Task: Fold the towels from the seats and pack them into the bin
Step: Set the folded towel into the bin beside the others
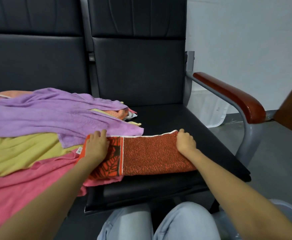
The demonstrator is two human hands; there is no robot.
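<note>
Orange towel [155, 153] mid-fold!
Left hand [96, 146] presses flat at 9 o'clock; right hand [186, 141] pinches the 3 o'clock edge, likely folding across next.

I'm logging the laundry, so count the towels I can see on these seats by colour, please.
Purple towel: 1
Yellow towel: 1
Pink towel: 1
Red-orange patterned towel: 1
Peach towel: 1
Total: 5 plainly visible; scraps peeking out under the purple one cannot be counted.
</note>
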